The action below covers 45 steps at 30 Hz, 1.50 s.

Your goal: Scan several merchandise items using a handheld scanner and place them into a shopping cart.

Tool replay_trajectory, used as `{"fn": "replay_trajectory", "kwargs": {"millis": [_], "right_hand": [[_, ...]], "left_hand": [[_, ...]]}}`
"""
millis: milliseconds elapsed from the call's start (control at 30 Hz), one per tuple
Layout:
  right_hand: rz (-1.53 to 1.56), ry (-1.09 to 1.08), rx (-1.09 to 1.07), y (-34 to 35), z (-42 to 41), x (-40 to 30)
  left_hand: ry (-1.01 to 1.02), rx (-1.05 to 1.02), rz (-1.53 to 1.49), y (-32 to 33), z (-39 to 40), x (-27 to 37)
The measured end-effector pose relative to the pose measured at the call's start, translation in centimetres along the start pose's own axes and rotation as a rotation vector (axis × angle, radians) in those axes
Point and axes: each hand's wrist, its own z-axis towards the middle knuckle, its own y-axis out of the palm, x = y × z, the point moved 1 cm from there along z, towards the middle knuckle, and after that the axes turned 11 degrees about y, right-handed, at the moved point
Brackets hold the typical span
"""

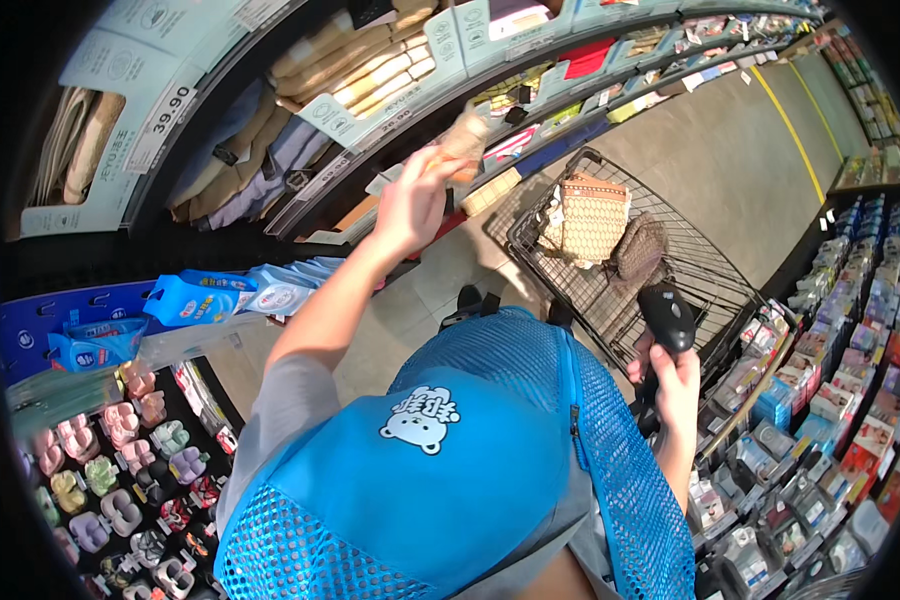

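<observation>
My left hand [412, 202] is raised at the shelf edge, its fingers around a beige folded towel [465, 142] with an orange-brown part under the fingers. Low at my right side, my right hand [671, 379] grips a black handheld barcode scanner [667, 319]. Beyond the scanner stands a black wire shopping cart [690, 255]. In it lie a tan patterned folded towel [594, 221] and a grey-brown textured bundle [641, 247].
Shelves on the left hold folded towels [360, 67] in pale blue cartons with price tags [169, 109]. Blue packs [199, 296] hang from hooks behind my left arm. Slippers [120, 510] fill a rack at lower left. Packaged goods [802, 405] line the right-hand shelving.
</observation>
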Motion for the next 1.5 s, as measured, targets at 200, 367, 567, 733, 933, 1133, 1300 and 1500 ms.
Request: {"fn": "replay_trajectory", "kwargs": {"millis": [200,367,567,733,933,1133,1300,1500], "right_hand": [[0.415,-0.01,-0.244,1.2,5.3,-2.0],[0.846,0.267,-0.643,2.4,8.4,-0.7],[0.722,-0.108,-0.602,3.1,6.4,-3.5],[0.188,-0.449,-0.361,6.1,2.9,-8.3],[0.063,-0.513,-0.284,6.9,2.4,-8.5],[0.193,-0.465,-0.274,5.4,2.3,-8.6],[0.264,-0.368,-0.216,4.7,2.9,-7.1],[0.295,-0.284,-0.179,4.8,3.5,-6.4]], "left_hand": [[-0.587,0.277,-1.225,-1.8,0.7,7.9],[-0.447,0.272,-1.651,-1.7,1.9,13.0],[-0.328,-0.158,-1.079,-0.5,1.4,12.5],[-0.339,-0.3,-1.276,3.0,0.7,14.0],[-0.126,-0.26,-1.613,5.0,0.2,14.6],[-0.364,-0.24,-1.61,3.5,0.0,14.2],[-0.269,-0.133,-1.277,2.5,0.6,13.8],[-0.35,-0.011,-1.185,2.2,0.6,12.7]]}}
